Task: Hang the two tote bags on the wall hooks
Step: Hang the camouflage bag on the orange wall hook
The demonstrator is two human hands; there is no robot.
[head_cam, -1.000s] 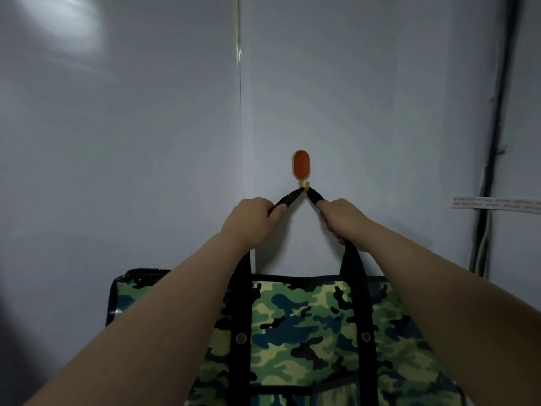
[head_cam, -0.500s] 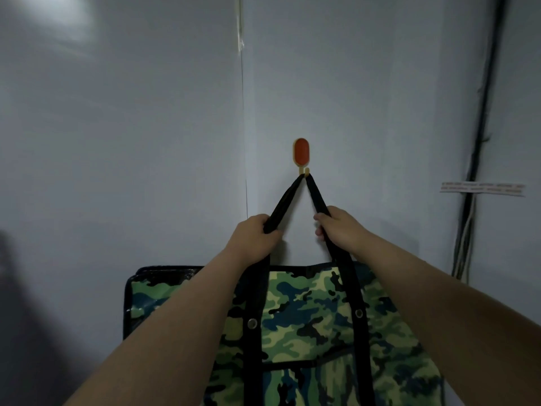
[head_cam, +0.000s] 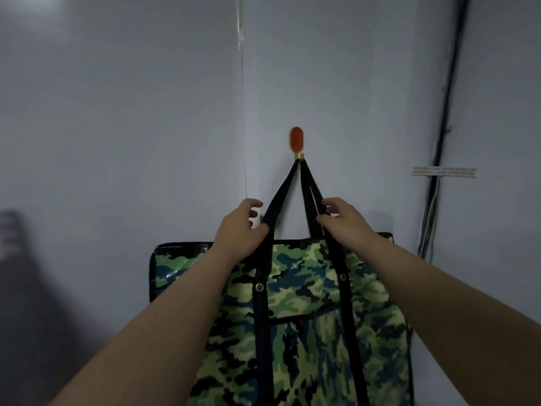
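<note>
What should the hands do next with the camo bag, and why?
Probably let go and draw back. The black straps already loop over the orange hook, the camo bag hangs below, and the left hand and right hand have opened.

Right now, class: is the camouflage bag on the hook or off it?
On. The camouflage bag's black straps run taut up to the orange hook, while both hands have their fingers spread open.

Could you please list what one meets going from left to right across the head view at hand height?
Wall seam → left hand → left strap → right strap → right hand → cables.
</note>
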